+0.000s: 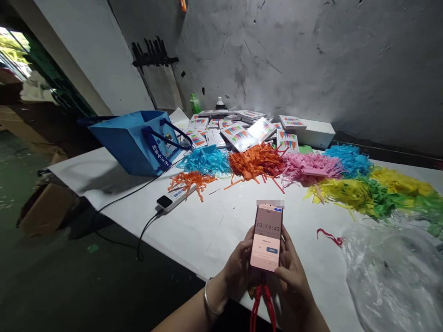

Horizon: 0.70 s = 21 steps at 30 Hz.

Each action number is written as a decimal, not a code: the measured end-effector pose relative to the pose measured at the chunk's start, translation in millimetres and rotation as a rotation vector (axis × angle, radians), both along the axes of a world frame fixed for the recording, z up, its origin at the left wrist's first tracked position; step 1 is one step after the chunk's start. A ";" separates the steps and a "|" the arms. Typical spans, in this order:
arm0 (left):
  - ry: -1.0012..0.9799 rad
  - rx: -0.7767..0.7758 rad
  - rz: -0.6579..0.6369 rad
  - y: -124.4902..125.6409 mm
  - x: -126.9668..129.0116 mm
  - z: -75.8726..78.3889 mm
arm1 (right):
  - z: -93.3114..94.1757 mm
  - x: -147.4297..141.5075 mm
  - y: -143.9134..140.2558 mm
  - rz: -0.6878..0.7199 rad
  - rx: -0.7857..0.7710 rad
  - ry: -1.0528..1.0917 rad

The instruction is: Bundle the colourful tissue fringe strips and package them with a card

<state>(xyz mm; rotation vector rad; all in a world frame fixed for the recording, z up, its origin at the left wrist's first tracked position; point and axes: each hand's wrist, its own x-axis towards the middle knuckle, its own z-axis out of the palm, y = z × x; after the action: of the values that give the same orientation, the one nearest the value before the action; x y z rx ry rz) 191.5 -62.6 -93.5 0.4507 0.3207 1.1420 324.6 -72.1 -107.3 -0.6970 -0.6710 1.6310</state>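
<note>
I hold a phone [267, 237] upright over the near edge of the white table [207, 221]. Its screen shows a timer and a blue button. My left hand [238, 267] grips the phone's left side and wears a silver bracelet on the wrist. My right hand [294, 276] grips the right side, thumb resting near the lower part of the screen. A red cord [262, 306] hangs below the phone.
Piles of shredded tissue paper in blue [206, 161], orange [256, 161], pink [308, 167], yellow [346, 191] and green [384, 198] line the table. A blue bag [136, 140], stacked printed packets [238, 133], a power strip [171, 199] and a clear plastic bag [394, 276] lie around.
</note>
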 end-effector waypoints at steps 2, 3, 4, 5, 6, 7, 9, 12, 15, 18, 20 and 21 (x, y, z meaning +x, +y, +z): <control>0.005 0.000 0.002 -0.6 0.2 0.6 | -0.5 -0.5 0.3 0.003 0.007 0.001; 0.006 0.002 0.004 -0.7 0.2 0.9 | -0.8 -0.5 0.4 0.005 0.011 0.004; 0.005 0.003 0.005 -0.8 0.1 1.2 | -1.1 -0.4 0.4 0.008 0.013 0.009; 0.003 0.002 0.006 -0.7 -0.1 1.3 | -1.3 -0.1 0.2 0.013 0.012 0.017; -0.001 0.000 0.005 -0.5 -0.4 1.2 | -1.4 0.3 -0.1 0.018 0.007 0.029; -0.005 -0.003 0.002 -0.3 -0.6 1.0 | -1.2 0.8 -0.4 0.023 -0.004 0.040; -0.010 -0.006 -0.004 0.2 -1.2 0.2 | -0.2 2.0 -1.5 0.034 -0.033 0.048; -0.018 0.004 -0.018 0.7 -1.9 -2.0 | 1.8 3.2 -2.5 0.040 -0.064 0.020; -0.035 0.013 -0.028 1.3 -2.0 -4.6 | 1.9 3.3 -2.4 0.047 -0.048 0.007; -0.053 0.016 -0.029 1.9 -1.5 -6.7 | 0.0 2.7 -2.2 0.040 -0.022 0.007; -0.060 0.019 -0.028 1.8 -1.0 -6.9 | -1.6 2.6 -2.6 0.038 -0.015 0.018; -0.061 0.020 -0.030 1.7 -0.9 -6.4 | -2.4 2.8 -2.8 0.042 -0.016 0.030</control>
<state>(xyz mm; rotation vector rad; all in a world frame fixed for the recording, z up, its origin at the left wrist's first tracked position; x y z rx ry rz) 190.7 -60.9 -99.9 0.4362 0.2483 1.1282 327.4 -74.9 -109.7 -0.6729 -0.6557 1.6832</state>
